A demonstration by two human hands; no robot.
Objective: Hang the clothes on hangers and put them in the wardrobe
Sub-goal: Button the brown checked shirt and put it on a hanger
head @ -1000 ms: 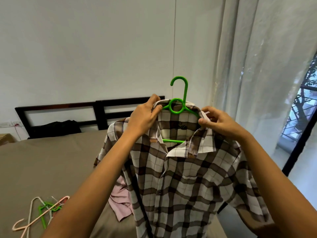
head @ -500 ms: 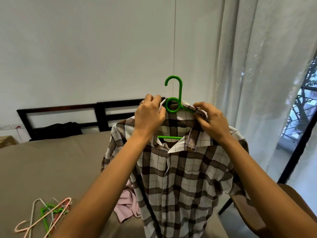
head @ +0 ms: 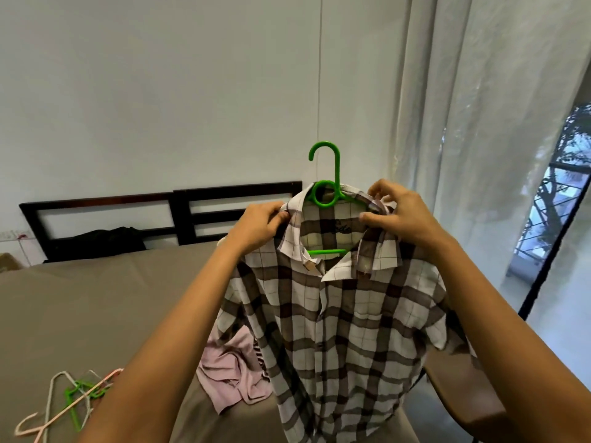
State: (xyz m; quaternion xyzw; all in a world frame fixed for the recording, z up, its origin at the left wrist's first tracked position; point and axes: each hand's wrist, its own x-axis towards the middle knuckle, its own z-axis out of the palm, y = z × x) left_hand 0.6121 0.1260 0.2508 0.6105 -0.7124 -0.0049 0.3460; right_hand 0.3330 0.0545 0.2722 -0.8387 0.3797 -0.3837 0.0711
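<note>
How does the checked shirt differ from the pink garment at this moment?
The checked shirt hangs upright on a green hanger, with the left hand and right hand gripping its collar. The pink garment lies crumpled on the bed, with no hanger and no hand on it. The shirt is brown-and-white checked; the pink garment is mostly plain. Both are clothes, and neither is in a wardrobe.
</note>
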